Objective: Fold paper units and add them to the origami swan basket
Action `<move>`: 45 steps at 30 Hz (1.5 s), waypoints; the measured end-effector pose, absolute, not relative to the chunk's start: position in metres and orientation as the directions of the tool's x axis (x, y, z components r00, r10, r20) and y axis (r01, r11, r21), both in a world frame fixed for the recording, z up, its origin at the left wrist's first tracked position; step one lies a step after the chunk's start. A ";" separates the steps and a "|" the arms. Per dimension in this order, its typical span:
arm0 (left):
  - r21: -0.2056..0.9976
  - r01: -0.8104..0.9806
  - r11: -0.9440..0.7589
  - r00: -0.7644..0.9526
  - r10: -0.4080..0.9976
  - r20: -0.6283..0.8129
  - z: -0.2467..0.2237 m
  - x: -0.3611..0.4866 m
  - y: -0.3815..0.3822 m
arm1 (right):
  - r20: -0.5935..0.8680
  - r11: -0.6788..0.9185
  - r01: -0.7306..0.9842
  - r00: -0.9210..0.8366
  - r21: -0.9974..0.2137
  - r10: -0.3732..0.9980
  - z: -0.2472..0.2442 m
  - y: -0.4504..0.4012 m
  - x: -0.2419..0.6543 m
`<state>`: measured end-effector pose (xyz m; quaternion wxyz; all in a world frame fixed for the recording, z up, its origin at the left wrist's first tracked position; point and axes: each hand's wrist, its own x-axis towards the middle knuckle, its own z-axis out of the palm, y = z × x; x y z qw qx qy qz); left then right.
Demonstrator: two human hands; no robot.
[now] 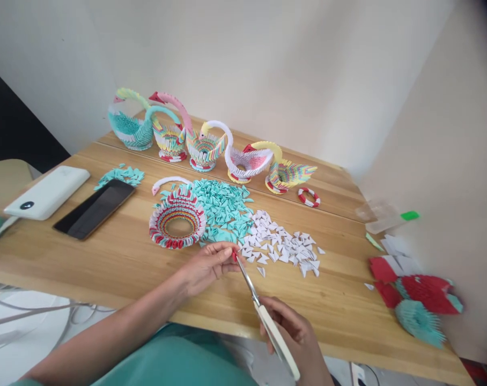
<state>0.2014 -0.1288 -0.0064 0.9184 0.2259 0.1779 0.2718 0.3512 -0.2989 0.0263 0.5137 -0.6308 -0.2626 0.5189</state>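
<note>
My left hand (213, 264) pinches a small red folded paper piece (234, 256) between thumb and fingers, just above the table's front part. My right hand (289, 327) is wrapped round the white handles of a pair of scissors (272, 335). The scissors' metal blades point up and left, and their tips meet the red piece. Whether they cut into it I cannot tell. Beyond my left hand stands a round paper basket (177, 201) in red, white and teal. Close by are a pile of teal folded paper triangles (221, 206) and a pile of white paper triangles (281, 241).
Several folded-paper swans (247, 163) line the back, with a red-and-white ring (309, 197) at their right. A white swan neck (171, 182) lies behind the basket. A phone (94, 208) and white power bank (48, 193) lie left. Red paper pieces (424, 292) lie right.
</note>
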 end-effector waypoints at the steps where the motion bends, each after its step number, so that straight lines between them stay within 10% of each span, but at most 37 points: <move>1: 0.513 -0.417 0.750 0.791 0.578 -0.201 -0.007 0.201 -0.129 | -0.385 -0.334 -0.204 0.320 -0.920 0.866 0.027 -0.298 0.351; 11: 0.517 -0.432 0.739 0.794 0.583 -0.170 -0.010 0.202 -0.127 | -0.358 -0.339 -0.116 0.316 -0.934 0.879 0.016 -0.301 0.358; 17: 0.547 -0.415 0.727 0.780 0.594 -0.198 -0.008 0.202 -0.127 | -0.045 -0.141 0.294 0.311 -0.945 0.949 0.011 -0.306 0.363; 24: 0.589 -0.418 0.692 0.725 0.644 -0.244 -0.004 0.203 -0.127 | 0.328 0.112 0.738 0.154 -0.665 0.932 0.012 -0.306 0.362; 45: 0.499 -0.429 0.753 0.772 0.592 -0.231 -0.006 0.202 -0.128 | 0.118 -0.046 0.602 0.230 -0.797 0.966 0.016 -0.304 0.354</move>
